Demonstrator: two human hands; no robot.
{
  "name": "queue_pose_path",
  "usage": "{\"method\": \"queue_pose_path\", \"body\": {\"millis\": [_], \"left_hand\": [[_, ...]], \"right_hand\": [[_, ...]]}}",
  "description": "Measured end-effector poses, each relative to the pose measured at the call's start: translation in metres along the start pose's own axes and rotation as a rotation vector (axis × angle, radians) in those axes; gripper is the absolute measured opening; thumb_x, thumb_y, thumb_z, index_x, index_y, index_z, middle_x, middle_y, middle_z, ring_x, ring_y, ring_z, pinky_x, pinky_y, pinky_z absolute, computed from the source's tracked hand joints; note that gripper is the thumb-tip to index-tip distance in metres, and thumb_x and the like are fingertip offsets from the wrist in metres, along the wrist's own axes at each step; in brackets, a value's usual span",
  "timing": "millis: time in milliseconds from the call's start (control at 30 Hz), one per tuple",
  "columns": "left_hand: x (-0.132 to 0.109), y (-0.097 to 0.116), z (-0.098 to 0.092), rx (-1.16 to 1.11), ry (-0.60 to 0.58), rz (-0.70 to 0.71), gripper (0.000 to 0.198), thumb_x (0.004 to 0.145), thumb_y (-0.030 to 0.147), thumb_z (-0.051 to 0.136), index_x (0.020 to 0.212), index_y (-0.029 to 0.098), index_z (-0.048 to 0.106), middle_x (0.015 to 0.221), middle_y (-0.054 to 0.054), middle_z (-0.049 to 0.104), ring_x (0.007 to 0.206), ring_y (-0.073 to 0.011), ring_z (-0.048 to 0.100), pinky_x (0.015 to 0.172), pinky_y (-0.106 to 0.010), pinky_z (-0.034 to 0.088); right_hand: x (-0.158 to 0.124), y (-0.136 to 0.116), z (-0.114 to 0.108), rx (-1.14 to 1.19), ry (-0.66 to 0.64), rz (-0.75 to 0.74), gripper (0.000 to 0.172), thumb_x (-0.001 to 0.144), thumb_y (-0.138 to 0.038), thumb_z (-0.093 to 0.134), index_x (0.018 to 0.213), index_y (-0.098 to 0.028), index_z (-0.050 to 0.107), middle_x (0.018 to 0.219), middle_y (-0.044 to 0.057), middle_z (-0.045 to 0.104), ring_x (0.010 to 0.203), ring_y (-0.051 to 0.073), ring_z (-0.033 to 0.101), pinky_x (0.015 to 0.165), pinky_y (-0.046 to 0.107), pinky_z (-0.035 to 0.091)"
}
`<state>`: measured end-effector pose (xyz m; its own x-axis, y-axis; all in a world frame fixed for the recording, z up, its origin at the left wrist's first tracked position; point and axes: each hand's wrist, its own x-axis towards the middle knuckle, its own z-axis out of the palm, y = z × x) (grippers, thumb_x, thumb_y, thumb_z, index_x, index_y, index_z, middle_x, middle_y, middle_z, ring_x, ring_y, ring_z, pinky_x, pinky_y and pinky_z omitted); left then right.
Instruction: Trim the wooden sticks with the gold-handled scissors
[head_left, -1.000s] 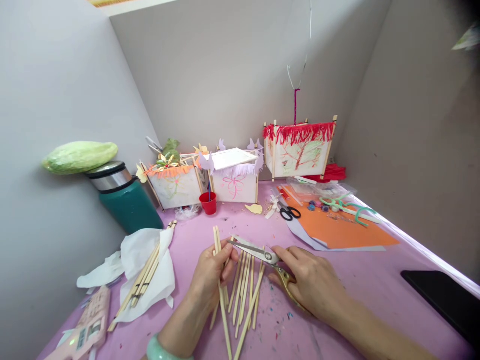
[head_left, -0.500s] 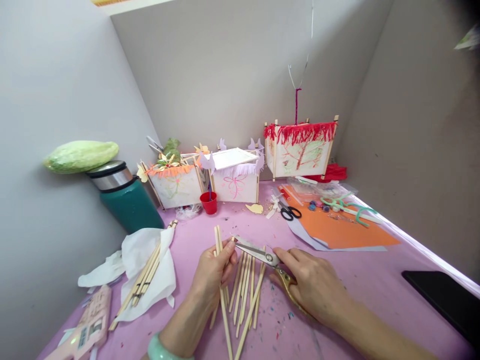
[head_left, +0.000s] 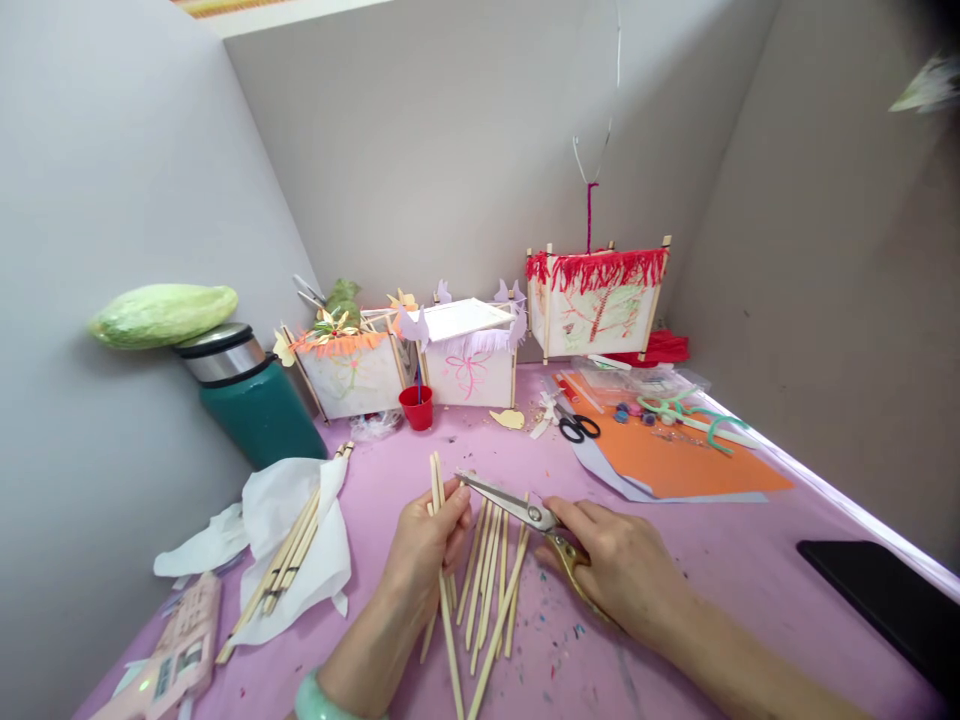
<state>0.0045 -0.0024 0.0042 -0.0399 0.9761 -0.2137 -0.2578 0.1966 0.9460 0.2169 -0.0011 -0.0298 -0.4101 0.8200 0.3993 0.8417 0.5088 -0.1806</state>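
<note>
My left hand point(head_left: 421, 548) grips a pair of long bamboo sticks point(head_left: 437, 480) that stand up past my fingers, over a loose spread of several more sticks point(head_left: 491, 590) on the pink table point(head_left: 720, 560). My right hand point(head_left: 622, 570) holds gold-handled scissors point(head_left: 517, 507) by the handles. The blades are nearly closed and their tips reach my left fingers and the held sticks.
Three paper lanterns point(head_left: 596, 300) stand along the back wall, with a small red cup point(head_left: 417, 407) in front. A teal flask point(head_left: 251, 395), white tissue with more sticks point(head_left: 292, 545), black scissors point(head_left: 577, 427), orange paper point(head_left: 675, 455) and a dark tablet point(head_left: 885, 600) lie around.
The scissor blades, open a second ago, have nearly closed, and their tips have moved left to the sticks in my left hand. Both hands stayed almost in place.
</note>
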Motion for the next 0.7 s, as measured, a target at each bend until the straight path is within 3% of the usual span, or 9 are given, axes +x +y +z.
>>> {"method": "queue_pose_path", "body": {"millis": [167, 333, 700], "left_hand": [[0.0024, -0.0052, -0.0011, -0.052, -0.032, 0.005, 0.033, 0.068, 0.041, 0.073, 0.072, 0.018, 0.050, 0.041, 0.011, 0.035, 0.031, -0.0023, 0.019, 0.032, -0.017, 0.013], [0.0030, -0.0040, -0.0004, 0.003, 0.005, 0.013, 0.036, 0.070, 0.045, 0.071, 0.064, 0.017, 0.049, 0.038, 0.011, 0.033, 0.029, -0.0017, 0.019, 0.032, -0.017, 0.013], [-0.0011, 0.0002, 0.0013, -0.002, 0.063, -0.015, 0.038, 0.063, 0.044, 0.075, 0.062, 0.017, 0.049, 0.042, 0.010, 0.040, 0.028, -0.0010, 0.020, 0.030, -0.018, 0.013]], "right_hand": [[0.0007, -0.0006, -0.0050, -0.028, -0.002, -0.010, 0.036, 0.084, -0.042, 0.057, 0.115, -0.023, 0.056, 0.083, 0.003, 0.065, 0.070, 0.018, 0.061, 0.061, 0.027, 0.034], [-0.0004, -0.0024, -0.0054, -0.037, 0.011, -0.010, 0.033, 0.085, -0.040, 0.056, 0.113, -0.023, 0.057, 0.080, 0.002, 0.064, 0.067, 0.017, 0.060, 0.060, 0.027, 0.034], [-0.0004, -0.0036, -0.0071, -0.014, -0.058, 0.025, 0.018, 0.088, -0.033, 0.050, 0.095, -0.021, 0.062, 0.073, 0.001, 0.066, 0.062, 0.017, 0.060, 0.056, 0.027, 0.030]]}}
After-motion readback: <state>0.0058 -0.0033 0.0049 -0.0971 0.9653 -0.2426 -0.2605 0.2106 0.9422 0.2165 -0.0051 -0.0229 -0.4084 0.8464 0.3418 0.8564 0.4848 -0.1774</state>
